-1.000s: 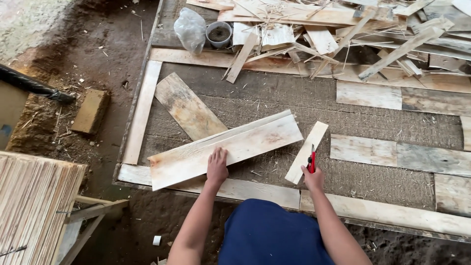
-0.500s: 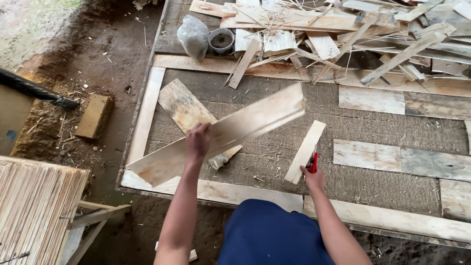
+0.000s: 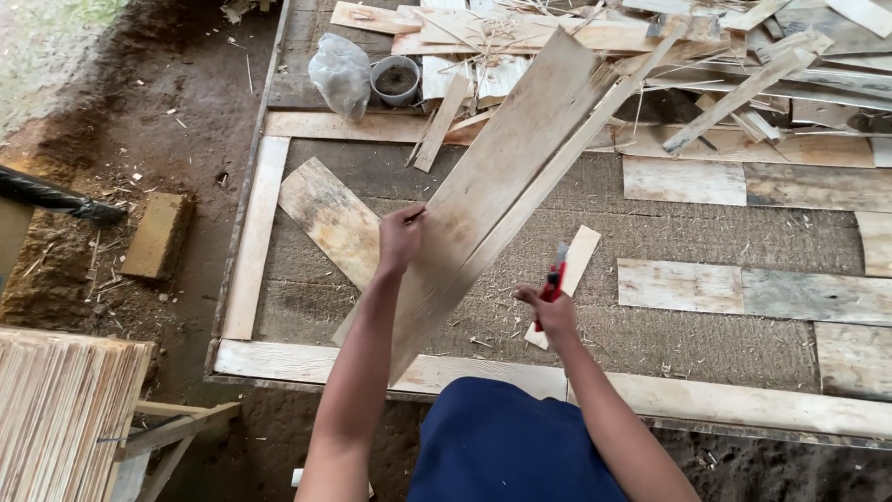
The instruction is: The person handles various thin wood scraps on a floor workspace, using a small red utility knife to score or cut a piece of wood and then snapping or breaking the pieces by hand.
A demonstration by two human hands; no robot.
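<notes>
Head view shows my left hand [image 3: 400, 237] gripping the long plank [image 3: 502, 186] tilted up, my right hand [image 3: 550, 311] closed on a red knife [image 3: 556, 276]; trimming its edge looks next.

Soft, even daylight, faint shadows, no glare; sharp focus throughout, with slight wide-angle bending at the edges.

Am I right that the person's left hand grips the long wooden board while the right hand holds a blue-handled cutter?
Not quite: in the head view the cutter in the right hand is red-handled, not blue. The left hand does grip the long wooden board.
</notes>
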